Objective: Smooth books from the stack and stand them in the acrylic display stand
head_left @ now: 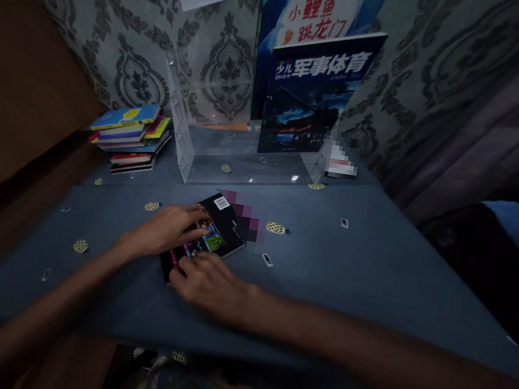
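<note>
Both hands lie on a dark book (223,225) that rests flat on the blue tablecloth (351,267). The left hand (169,230) presses its spread fingers on the cover. The right hand (207,281) holds the near edge, fingers loosely together.

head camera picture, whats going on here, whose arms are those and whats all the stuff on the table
One camera sits on a person's head, looking down, so the two bare arms are the wearer's own. Both hands rest on a thin dark paperback book lying flat on the blue patterned tablecloth: the left hand on its cover, the right hand at its near edge. Behind stands a clear acrylic book stand holding a dark blue upright book, with a light blue book behind it. A stack of colourful thin books lies at the left.
</note>
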`<act>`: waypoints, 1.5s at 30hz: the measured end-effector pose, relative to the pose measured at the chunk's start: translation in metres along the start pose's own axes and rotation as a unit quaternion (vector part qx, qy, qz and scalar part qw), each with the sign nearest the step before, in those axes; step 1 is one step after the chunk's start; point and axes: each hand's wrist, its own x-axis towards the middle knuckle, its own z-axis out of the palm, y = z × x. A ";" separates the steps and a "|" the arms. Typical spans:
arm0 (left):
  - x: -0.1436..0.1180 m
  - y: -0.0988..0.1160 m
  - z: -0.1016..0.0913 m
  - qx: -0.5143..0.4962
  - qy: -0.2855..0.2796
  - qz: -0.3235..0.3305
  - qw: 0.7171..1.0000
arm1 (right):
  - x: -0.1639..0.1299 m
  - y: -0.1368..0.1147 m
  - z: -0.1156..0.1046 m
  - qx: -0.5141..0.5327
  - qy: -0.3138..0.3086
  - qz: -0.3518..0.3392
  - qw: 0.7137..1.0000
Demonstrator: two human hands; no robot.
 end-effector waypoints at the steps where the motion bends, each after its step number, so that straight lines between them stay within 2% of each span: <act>1: 0.004 0.005 0.000 0.013 -0.008 -0.002 1.000 | 0.006 -0.001 0.001 -0.001 0.000 0.006 1.000; 3: 0.010 0.011 0.001 0.035 -0.023 -0.004 0.999 | 0.010 0.000 0.002 0.030 0.014 0.006 0.999; 5: 0.012 0.013 0.002 0.047 -0.031 -0.005 0.998 | 0.002 0.007 -0.002 0.111 0.041 -0.021 0.993; 7: 0.010 0.014 0.006 0.054 -0.036 -0.006 0.998 | -0.015 0.021 -0.007 0.223 0.072 -0.045 0.971; 8: 0.009 0.015 0.009 0.058 -0.034 -0.006 0.998 | -0.025 0.029 -0.009 0.280 0.097 -0.035 0.955; 10: 0.006 0.018 0.016 0.072 -0.028 -0.001 0.997 | -0.045 0.049 -0.011 0.342 0.152 0.066 0.925; 12: 0.003 0.024 0.024 0.091 -0.012 0.010 0.996 | -0.061 0.068 -0.008 0.331 0.217 0.175 0.901; 14: 0.002 0.032 0.030 0.115 0.010 0.018 0.993 | -0.073 0.084 -0.002 0.294 0.244 0.229 0.896; 19: 0.005 0.045 0.038 0.177 0.051 0.036 0.982 | -0.083 0.103 0.006 0.300 0.211 0.241 0.898; 25: 0.004 0.049 0.039 0.227 0.079 0.086 0.967 | -0.085 0.107 0.002 0.374 0.213 0.259 0.865; 31: 0.002 0.047 0.037 0.223 0.100 0.113 0.963 | -0.085 0.109 0.002 0.405 0.219 0.268 0.846; 45: 0.004 0.043 0.035 0.193 0.126 0.129 0.965 | -0.086 0.109 0.002 0.392 0.247 0.264 0.846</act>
